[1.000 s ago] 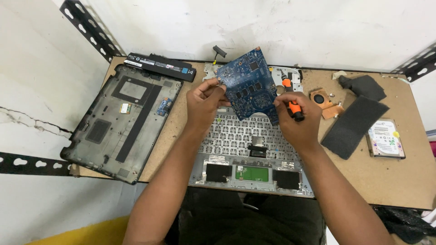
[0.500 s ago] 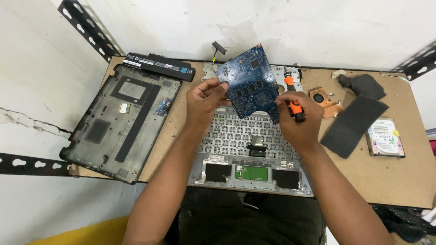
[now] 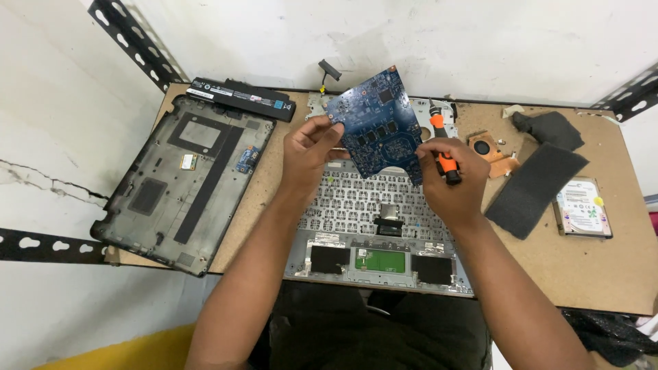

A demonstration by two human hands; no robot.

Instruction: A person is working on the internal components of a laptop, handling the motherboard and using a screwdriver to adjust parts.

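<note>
The brown tabletop [image 3: 569,267] carries all the parts. On its left side lies the dark bottom cover [image 3: 185,181] of a laptop, inner side up, and a long black battery [image 3: 241,99] lies just beside its far edge. In the middle, near the person, lies the keyboard frame [image 3: 373,226], underside up. To the right are two pieces of dark foam [image 3: 534,188], a hard drive [image 3: 582,209] near the right edge, and a copper cooling fan [image 3: 490,152].

Above the keyboard frame, lifted off the tabletop and tilted, is the blue circuit board [image 3: 380,123]. The left hand [image 3: 312,154] holds its left edge, with the fingers [image 3: 327,135] closed on the board. The right hand [image 3: 452,181] holds the lower right edge of the board, and its fingers also keep an orange-handled screwdriver [image 3: 442,147], which points away from the person.
</note>
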